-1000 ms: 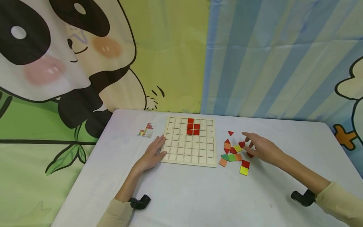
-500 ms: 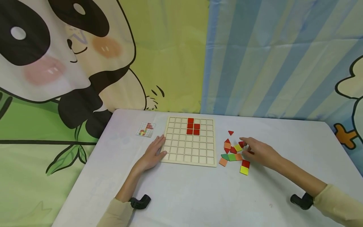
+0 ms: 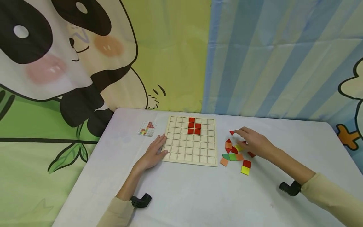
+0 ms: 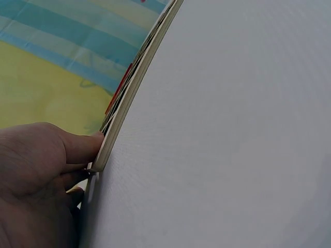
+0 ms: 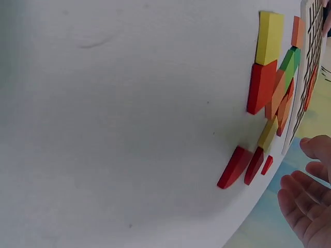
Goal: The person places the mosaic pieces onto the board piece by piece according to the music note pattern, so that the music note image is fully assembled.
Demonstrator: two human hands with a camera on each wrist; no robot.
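Note:
My left hand rests along the left edge of a pale wooden grid board, its fingers fairly straight. In the left wrist view the thumb touches the board's corner. Several red square tiles sit in cells near the board's top. My right hand hovers over loose tiles right of the board, index fingertip close to a small red triangle tile; I cannot tell whether it touches. It hides part of a yellow tile and a red one. The right wrist view shows the right fingers loosely bent, holding nothing visible.
A small pattern card lies left of the board. Loose tiles include a green one, an orange square and a yellow square against a red one. A white cloth covers the table; a printed curtain hangs behind.
My right hand has moved up and left, from beside the red and yellow tiles to the small red triangle tile. The left hand stays on the board's edge.

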